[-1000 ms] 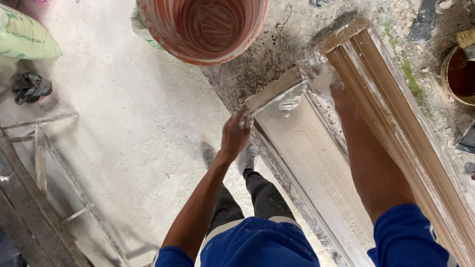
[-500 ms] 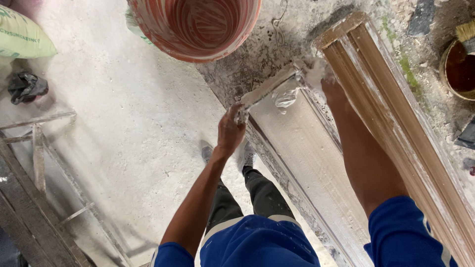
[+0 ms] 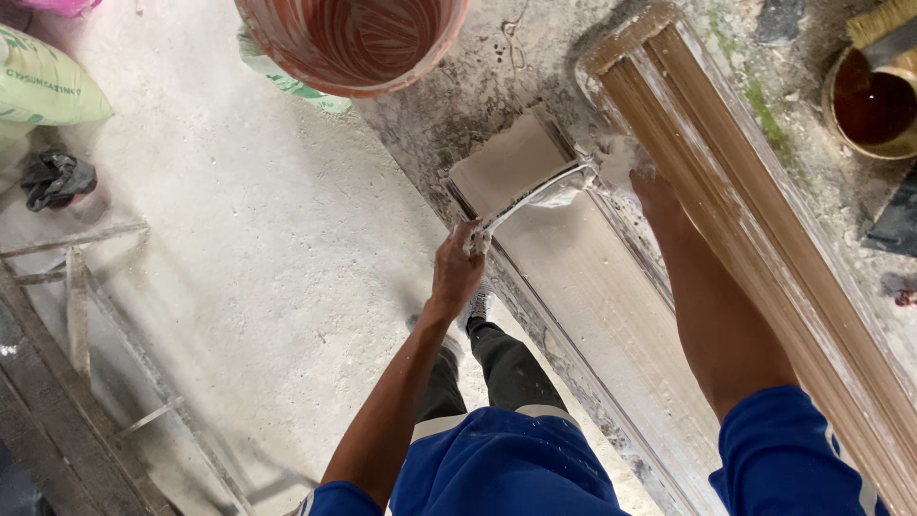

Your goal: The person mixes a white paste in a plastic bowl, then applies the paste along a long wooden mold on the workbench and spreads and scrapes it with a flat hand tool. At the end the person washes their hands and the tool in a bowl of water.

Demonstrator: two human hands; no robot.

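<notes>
My left hand grips one end of a flat metal scraper blade smeared with white plaster. My right hand holds its other end beside a lump of wet plaster. The blade lies across a long grey mould bed coated with smooth plaster, near its far end. Alongside on the right runs a long brown profiled moulding form.
An orange bucket streaked with plaster stands at the top. A green sack and a dark rag lie at left. A metal frame lies lower left. A tin of dark liquid with a brush sits at right.
Both hands have slid the blade along the mould bed toward its far end, pushing plaster ahead of it. The view has shifted slightly.
</notes>
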